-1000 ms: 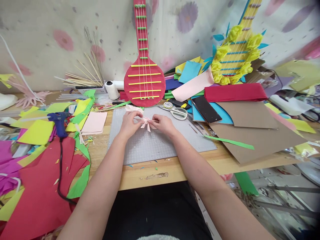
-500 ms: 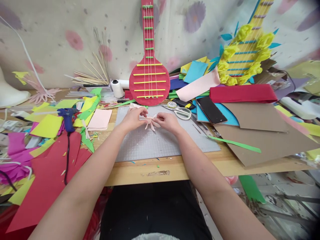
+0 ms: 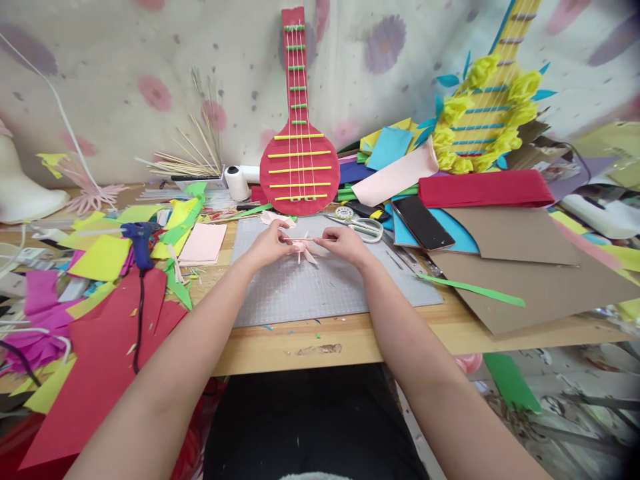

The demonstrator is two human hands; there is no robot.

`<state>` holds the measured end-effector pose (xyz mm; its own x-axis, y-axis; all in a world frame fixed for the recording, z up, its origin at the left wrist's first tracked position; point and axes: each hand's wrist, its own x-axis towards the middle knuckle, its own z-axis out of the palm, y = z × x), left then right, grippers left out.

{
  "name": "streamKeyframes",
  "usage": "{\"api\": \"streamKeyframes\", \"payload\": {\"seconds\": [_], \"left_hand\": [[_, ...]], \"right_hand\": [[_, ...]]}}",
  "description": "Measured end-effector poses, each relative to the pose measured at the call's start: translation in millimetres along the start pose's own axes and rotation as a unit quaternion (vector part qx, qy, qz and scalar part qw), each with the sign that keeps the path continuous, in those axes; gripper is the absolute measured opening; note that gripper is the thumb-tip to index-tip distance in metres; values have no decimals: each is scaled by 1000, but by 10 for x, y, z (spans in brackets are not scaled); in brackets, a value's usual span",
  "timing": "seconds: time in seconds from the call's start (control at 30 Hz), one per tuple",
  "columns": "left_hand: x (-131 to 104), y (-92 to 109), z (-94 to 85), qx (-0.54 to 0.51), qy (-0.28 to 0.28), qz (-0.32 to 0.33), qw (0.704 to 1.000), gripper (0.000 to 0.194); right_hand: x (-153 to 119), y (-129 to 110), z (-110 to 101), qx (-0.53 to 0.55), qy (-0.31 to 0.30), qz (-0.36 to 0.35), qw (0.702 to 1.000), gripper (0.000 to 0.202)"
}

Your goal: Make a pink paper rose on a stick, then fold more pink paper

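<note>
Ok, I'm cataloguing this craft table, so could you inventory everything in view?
Table: one, tan, middle
Cutting mat: one, grey, table centre
Petalled piece: one, pink, over mat
Thin strip: one, pale, over mat
Red instrument: one, red, back centre
Yellow instrument: one, yellow, back right
Glue gun: one, blue, left
Scissors: one pair, pale-handled, mat's back right
Phone: one, black, right
Upright spool: one, white, back
Skewers: several, tan, back left
Cardboard: two sheets, brown, right
Loose paper: many, mixed, both sides
Left hand, right hand: two, bare, over mat
</note>
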<state>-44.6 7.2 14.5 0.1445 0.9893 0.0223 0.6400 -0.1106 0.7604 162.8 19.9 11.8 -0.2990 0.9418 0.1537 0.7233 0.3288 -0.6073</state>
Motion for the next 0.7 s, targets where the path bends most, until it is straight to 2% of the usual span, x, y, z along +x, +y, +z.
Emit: {"api": "streamKeyframes", "payload": {"seconds": [0.1, 0.27, 0.43, 0.5, 0.7], "left_hand": [[7, -13, 24, -60, -2, -9, 998, 59], [-12, -48, 52, -30, 15, -12, 999, 57], [-13, -41, 92, -177, 21, -23, 984, 52], [-14, -41, 99, -204, 21, -28, 978, 51], [-53, -90, 101, -115, 17, -17, 993, 57]], "right_hand": [[6, 84, -80, 35, -14, -20, 999, 38], [16, 251, -193, 96, -69, -38, 992, 40], [31, 394, -238, 98, -84, -15, 991, 41], [40, 435, -242, 100, -97, -16, 990, 42], [39, 458, -250, 97, -133, -21, 986, 42]]}}
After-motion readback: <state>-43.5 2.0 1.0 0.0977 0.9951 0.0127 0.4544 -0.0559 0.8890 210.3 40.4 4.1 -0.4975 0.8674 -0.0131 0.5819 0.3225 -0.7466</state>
